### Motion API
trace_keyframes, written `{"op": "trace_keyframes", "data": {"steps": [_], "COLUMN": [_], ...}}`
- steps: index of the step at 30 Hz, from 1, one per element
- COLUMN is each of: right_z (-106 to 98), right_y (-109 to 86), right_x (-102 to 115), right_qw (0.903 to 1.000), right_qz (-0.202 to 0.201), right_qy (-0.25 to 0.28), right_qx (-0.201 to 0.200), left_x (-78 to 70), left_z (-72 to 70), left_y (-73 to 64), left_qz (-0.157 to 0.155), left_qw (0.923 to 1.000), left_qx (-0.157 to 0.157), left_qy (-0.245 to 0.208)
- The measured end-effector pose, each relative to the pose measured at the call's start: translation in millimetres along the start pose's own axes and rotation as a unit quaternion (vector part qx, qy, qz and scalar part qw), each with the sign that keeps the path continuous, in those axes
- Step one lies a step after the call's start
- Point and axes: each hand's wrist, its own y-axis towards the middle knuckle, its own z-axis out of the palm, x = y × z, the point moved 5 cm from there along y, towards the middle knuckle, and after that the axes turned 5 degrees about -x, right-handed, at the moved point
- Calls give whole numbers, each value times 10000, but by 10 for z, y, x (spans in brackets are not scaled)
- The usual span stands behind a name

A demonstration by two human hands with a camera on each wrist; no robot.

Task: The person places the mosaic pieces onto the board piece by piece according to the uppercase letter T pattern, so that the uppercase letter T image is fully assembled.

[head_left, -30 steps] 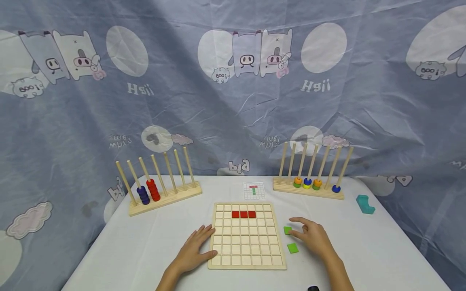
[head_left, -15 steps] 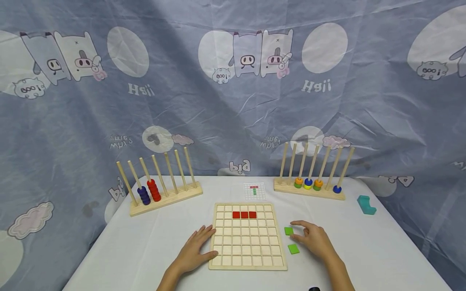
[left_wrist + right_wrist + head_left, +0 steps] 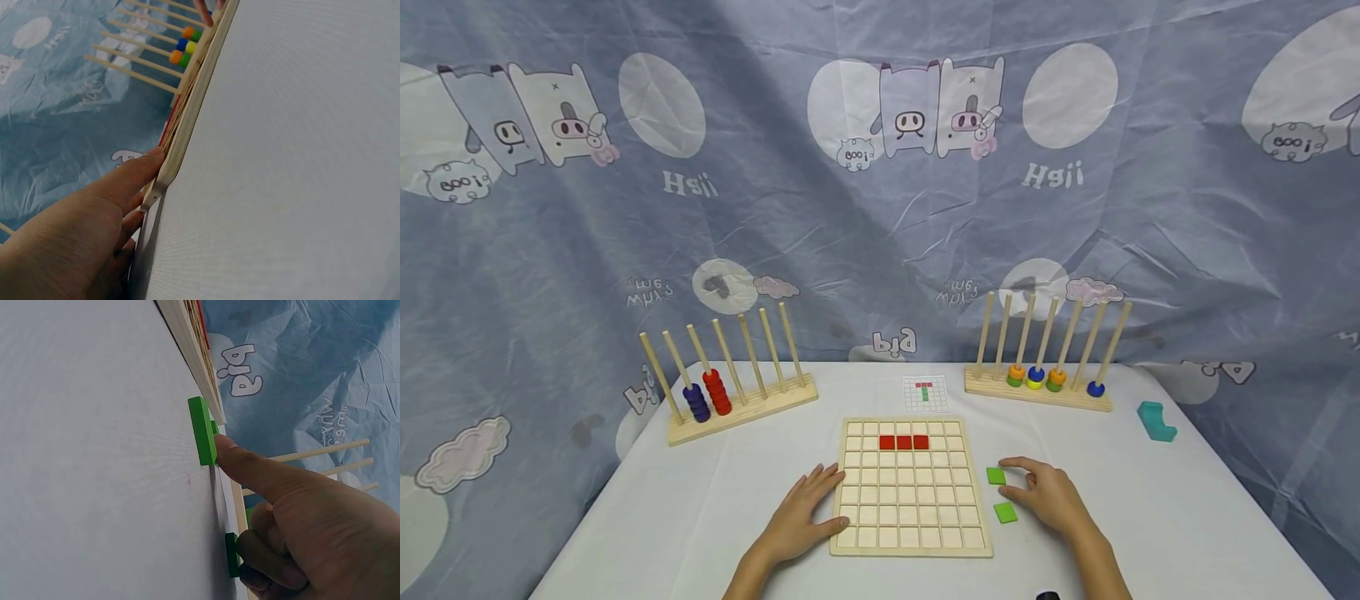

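My left hand (image 3: 799, 517) rests at the left edge of the wooden grid board (image 3: 917, 552), fingers spread and thumb on its rim. In the left wrist view, the left hand (image 3: 87, 231) touches the board's edge (image 3: 181, 147). Three red square tiles (image 3: 904, 442) fill neighbouring cells in the second row. Right of the board lie two green square tiles, a far one (image 3: 996, 476) and a near one (image 3: 1005, 512). My right hand (image 3: 1047, 493) is beside them, index finger and thumb apart. Its thumb tip is between the tiles; contact is unclear. The other fingers are curled.
Behind the board lies a printed grid card (image 3: 925, 394) with a red and green T. Peg racks with coloured rings stand at the back left (image 3: 741, 410) and back right (image 3: 1036, 389). A teal block (image 3: 1156, 422) lies at right. A patterned cloth hangs behind.
The right hand has drawn slightly towards the front; its thumb has moved off the far green tile to between the two tiles. The left hand and board stay in place.
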Motion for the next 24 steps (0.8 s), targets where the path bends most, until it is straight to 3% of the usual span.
{"op": "trace_keyframes", "data": {"steps": [24], "right_z": [22], "right_y": [8], "right_x": [8], "right_qw": [9998], "right_qz": [23], "right_qy": [-190], "right_qx": [43], "left_x": [-22], "left_z": [-8], "left_y": [5], "left_qz": [-23], "left_qw": [9999], "left_qx": [57], "left_qy": [-85]}}
